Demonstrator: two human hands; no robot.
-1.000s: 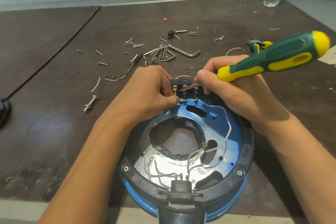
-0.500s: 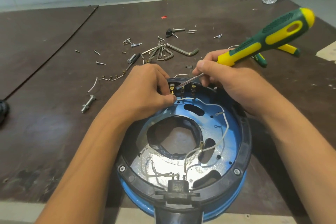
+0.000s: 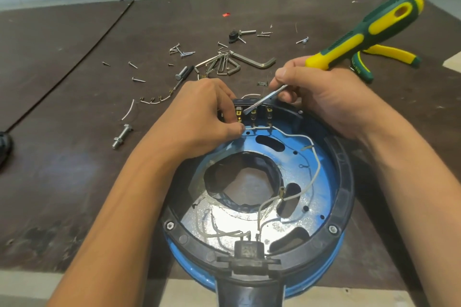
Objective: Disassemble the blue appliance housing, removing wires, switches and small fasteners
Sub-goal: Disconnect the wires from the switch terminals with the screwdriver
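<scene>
One blue housing, open face up. At its far rim: one switch block with three terminals. In right hand, gripped: one screwdriver, handle up-right, tip down-left on block. Left hand pinching block's left end.

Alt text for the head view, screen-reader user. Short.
A right hand grips a green-and-yellow screwdriver, tip at the terminals of a black switch on the far rim of a blue housing; the left hand holds the switch's left end. Screws, hex keys and pliers lie on the brown table beyond.
</scene>
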